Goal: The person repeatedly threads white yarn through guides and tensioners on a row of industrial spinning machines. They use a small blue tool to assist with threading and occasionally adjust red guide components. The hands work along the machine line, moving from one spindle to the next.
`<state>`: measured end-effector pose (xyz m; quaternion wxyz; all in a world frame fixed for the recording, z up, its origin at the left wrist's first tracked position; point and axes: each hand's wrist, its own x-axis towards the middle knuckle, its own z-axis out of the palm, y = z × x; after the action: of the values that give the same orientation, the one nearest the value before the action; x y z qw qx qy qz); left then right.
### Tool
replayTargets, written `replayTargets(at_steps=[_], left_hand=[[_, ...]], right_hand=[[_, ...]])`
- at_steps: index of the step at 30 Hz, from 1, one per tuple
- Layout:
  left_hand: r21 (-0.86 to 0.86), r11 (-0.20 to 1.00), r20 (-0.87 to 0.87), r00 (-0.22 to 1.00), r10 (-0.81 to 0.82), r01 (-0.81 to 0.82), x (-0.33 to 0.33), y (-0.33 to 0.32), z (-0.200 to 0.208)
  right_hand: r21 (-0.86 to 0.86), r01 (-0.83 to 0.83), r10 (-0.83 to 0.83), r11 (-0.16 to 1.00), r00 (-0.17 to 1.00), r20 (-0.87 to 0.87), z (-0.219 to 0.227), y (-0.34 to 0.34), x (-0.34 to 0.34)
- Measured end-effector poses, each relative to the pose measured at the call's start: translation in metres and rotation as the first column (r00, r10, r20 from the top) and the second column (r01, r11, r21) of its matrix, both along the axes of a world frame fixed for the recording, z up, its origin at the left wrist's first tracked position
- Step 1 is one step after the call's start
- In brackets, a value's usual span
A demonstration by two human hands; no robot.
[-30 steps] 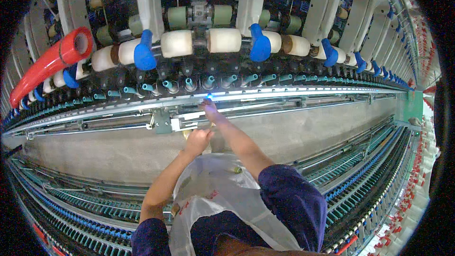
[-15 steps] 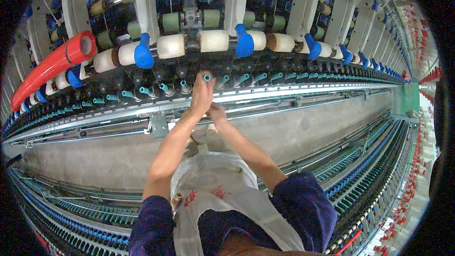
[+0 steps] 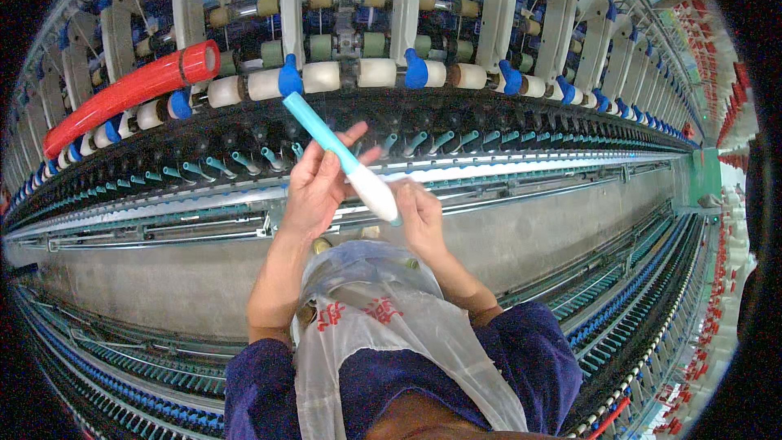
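Note:
A yarn bobbin point(image 3: 372, 191) is held tilted in front of the machine, its bare light-blue tube pointing up and left and white yarn wound round its lower end. My left hand point(image 3: 311, 189) grips it about the middle between thumb and fingers, with other fingertips stretched out behind. My right hand point(image 3: 419, 213) is closed beside the yarn-covered end; what its fingertips pinch, if anything, is too small to make out. Behind my hands runs a row of teal tubes point(image 3: 272, 158) on spindles.
Above the spindles run white rollers point(image 3: 377, 73) with blue caps point(image 3: 416, 70). A long red tube point(image 3: 134, 98) lies across them at left. A metal rail point(image 3: 481, 169) passes in front of the spindles. Behind me stands another spindle row point(image 3: 155, 358), across the grey floor point(image 3: 179, 277).
The bobbin has come up out of the spindle row, where my left hand was round a tube top. My right hand has moved right, to its lower end. The view has shifted slightly.

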<state>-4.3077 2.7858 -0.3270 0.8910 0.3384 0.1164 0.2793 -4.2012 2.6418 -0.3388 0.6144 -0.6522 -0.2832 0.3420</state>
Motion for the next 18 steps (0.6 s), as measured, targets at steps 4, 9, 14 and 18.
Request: replayTargets(at_steps=[4, 9, 14, 18], left_hand=[[0.157, 0.986, -0.141, 0.987, 0.073, -0.05, -0.009, 0.001, 0.008], [0.282, 0.957, -0.214, 0.969, 0.125, -0.061, -0.014, 0.001, 0.008], [0.207, 0.977, -0.339, 0.934, 0.113, -0.043, -0.017, 0.001, -0.005], [-0.036, 0.993, -0.381, 0.917, -0.115, 0.11, -0.018, -0.008, -0.017]], right_hand=[[0.138, -0.09, 0.042, 0.986, 0.948, 0.317, 0.004, 0.019, 0.002], [0.19, -0.083, 0.03, 0.978, 0.963, 0.269, 0.006, 0.04, -0.006], [0.221, 0.079, -0.191, 0.972, 0.812, 0.551, -0.006, 0.049, -0.017], [0.298, -0.05, -0.082, 0.953, 0.907, 0.413, -0.013, 0.06, -0.014]])
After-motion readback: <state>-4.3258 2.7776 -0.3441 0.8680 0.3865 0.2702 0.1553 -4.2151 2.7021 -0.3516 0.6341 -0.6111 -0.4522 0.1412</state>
